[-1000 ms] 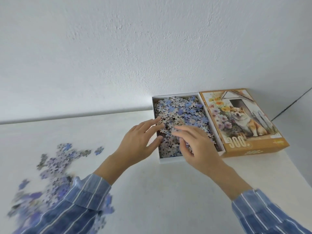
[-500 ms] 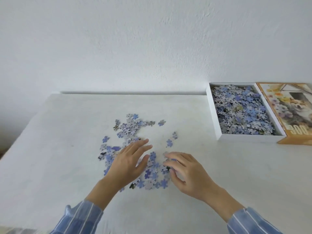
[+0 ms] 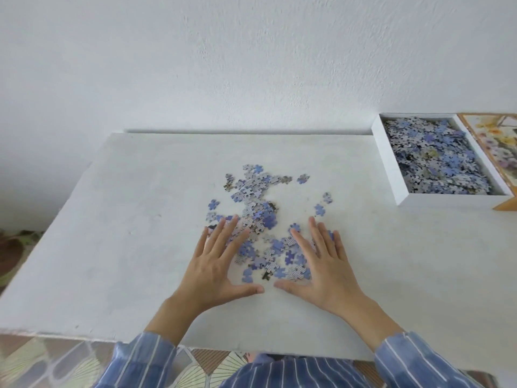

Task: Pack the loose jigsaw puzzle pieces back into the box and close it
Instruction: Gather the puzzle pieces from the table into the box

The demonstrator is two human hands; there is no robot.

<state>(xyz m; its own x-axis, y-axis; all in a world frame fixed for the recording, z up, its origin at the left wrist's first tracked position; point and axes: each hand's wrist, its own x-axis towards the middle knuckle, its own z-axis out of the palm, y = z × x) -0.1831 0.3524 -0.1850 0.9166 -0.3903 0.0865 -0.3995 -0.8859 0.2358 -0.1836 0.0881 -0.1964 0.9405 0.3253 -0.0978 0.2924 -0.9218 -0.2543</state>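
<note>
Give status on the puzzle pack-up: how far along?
Done: a heap of packed pieces fills the box. In hand: left hand and right hand lie flat on the table, flanking the loose pieces, gripping none. Left: that scatter goes in, then the lid beside the box goes on.

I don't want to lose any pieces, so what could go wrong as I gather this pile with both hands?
The left hand and right hand lie flat beside only the near part of the loose pieces; the stray pieces farther out could be missed. The box sits off to the right, so a handful carried across the table may shed pieces. It looks well filled, so more could spill over its wall.
</note>
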